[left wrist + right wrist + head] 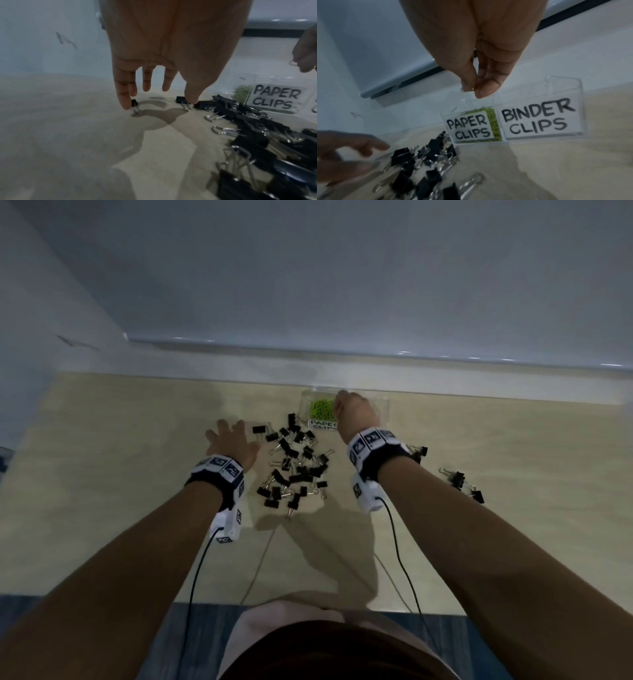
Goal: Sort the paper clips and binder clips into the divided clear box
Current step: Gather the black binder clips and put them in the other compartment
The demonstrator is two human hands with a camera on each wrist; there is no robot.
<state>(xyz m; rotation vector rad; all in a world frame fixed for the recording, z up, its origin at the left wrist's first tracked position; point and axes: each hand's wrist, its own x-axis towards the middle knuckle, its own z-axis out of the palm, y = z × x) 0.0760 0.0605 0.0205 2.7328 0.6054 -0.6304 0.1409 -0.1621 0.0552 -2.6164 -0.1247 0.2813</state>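
Note:
A clear divided box stands at the table's far edge, labelled PAPER CLIPS on the left and BINDER CLIPS on the right. Green paper clips fill its left compartment. My right hand hangs above the box near the divider and pinches a small clip; only its silver wire loop shows. My left hand hovers open, fingers straight, left of the pile of black binder clips. One small binder clip lies at its fingertips.
More black binder clips lie on the table right of my right forearm. A white wall and ledge run just behind the box. Bare beige tabletop spreads to the left of my left hand.

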